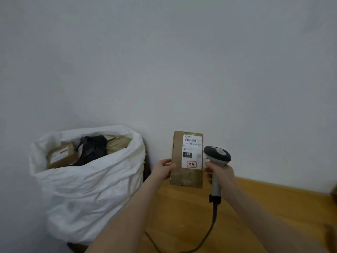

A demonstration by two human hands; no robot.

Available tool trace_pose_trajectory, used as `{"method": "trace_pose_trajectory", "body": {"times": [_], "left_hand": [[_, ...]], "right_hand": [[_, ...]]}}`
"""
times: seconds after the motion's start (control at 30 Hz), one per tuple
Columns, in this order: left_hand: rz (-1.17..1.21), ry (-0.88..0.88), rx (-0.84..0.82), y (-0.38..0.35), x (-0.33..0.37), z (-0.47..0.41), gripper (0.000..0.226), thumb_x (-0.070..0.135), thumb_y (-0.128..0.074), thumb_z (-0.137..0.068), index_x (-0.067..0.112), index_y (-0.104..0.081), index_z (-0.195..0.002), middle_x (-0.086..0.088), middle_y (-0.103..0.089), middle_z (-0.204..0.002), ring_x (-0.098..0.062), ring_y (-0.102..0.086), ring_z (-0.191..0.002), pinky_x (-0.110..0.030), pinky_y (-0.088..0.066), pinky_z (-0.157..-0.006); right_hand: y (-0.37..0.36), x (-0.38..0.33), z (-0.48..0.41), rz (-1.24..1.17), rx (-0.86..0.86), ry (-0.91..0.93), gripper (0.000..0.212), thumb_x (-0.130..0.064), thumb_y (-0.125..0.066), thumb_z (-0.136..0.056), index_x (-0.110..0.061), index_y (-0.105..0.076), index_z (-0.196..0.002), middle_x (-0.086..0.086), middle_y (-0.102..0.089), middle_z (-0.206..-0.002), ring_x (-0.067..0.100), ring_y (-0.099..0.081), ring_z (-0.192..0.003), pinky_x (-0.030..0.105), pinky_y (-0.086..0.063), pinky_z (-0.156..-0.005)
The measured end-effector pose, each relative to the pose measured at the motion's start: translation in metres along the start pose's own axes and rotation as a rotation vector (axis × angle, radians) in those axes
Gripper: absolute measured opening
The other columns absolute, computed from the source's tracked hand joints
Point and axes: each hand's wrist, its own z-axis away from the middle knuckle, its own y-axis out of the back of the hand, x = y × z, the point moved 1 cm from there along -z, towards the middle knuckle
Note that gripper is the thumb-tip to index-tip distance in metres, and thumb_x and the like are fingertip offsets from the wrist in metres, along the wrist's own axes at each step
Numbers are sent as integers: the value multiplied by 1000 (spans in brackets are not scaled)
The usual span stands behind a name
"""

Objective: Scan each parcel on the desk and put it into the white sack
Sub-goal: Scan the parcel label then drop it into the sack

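Left hand (pixel 162 169) grips parcel (pixel 187 160) upright, label facing camera | right hand (pixel 222 172) grips scanner (pixel 217 156)

Both bare forearms extend forward and converge slightly. Left hand (pixel 163 169) grips the left edge of an upright cardboard parcel (pixel 177 152). Right hand (pixel 223 172) curls round the handle of a barcode scanner (pixel 218 155), fist upright.

Upright labelled brown parcel (pixel 187 159) beside full white sack (pixel 87 185).
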Motion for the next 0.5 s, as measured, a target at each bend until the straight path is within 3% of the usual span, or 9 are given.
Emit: {"method": "trace_pose_trajectory", "body": {"times": [0.13,0.27,0.37,0.5], "left_hand": [[33,-86,164,76,42,-4,48,11,-65,-89,5,-47,-134,-11,-65,-104,-19,-65,-83,-29,-53,-71],[14,-169,259,158,75,-13,44,10,-62,-91,7,-49,-133,-11,-64,-102,-19,-64,-82,-23,-51,-63],[-27,-217,378,233,92,-27,45,12,-64,-90,10,-53,-133,-13,-65,-106,-24,-64,-91,-28,-52,-71],[-130,-211,534,346,96,-49,40,15,-65,-88,16,-58,-128,-14,-67,-113,-29,-64,-102,-44,-52,-93]], "right_hand": [[-70,-17,-9,20,-100,39,6,-6,-65,-87,-4,-60,-84,10,-64,-76,20,-60,-65,30,-50,-60],[-154,-20,-21,20,-187,23,7,-7,-66,-86,-3,-61,-86,13,-66,-80,22,-62,-67,30,-53,-58],[-219,-10,-30,33,-210,-15,12,-9,-69,-84,-1,-63,-91,13,-67,-81,24,-62,-68,34,-55,-64],[-303,14,-39,75,-217,-82,19,-11,-71,-84,-1,-61,-97,13,-60,-87,26,-58,-80,38,-56,-69]]}}
